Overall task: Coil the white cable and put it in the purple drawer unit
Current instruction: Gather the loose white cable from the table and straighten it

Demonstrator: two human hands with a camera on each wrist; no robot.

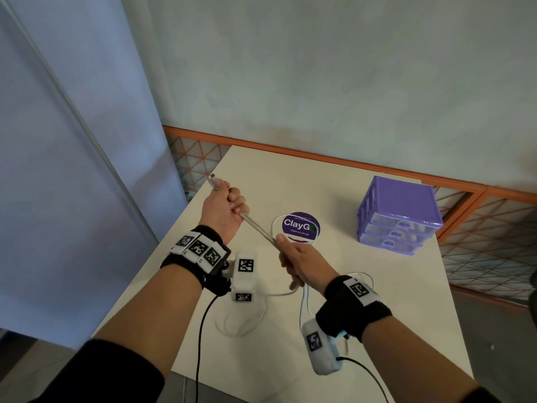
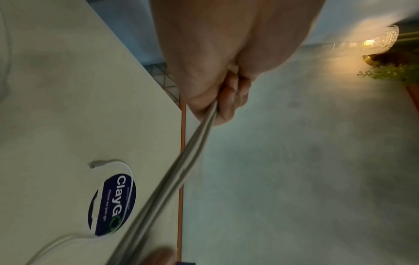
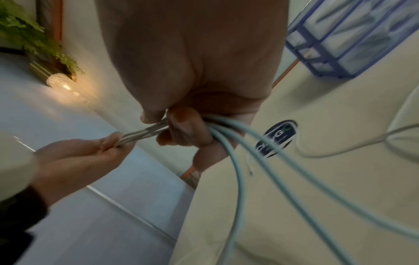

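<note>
Several strands of the white cable (image 1: 258,228) run taut between my two hands above the table. My left hand (image 1: 225,212) grips them in a fist, with a plug end (image 1: 213,178) sticking out beyond the thumb. My right hand (image 1: 293,261) holds the same bundle (image 3: 145,134) lower down, fingers curled round it. Loose loops (image 3: 240,179) hang from the right hand, and more slack cable (image 1: 247,324) lies on the table beneath the wrists. Another cable end (image 2: 94,164) rests by the round sticker. The purple drawer unit (image 1: 401,213) stands at the back right, its drawers closed.
A round purple "ClayGo" sticker (image 1: 300,226) sits mid-table beyond my hands. The white table (image 1: 363,301) has its left edge close to my left hand. An orange mesh railing (image 1: 479,228) runs behind it. Black sensor leads (image 1: 200,344) trail from both wrists.
</note>
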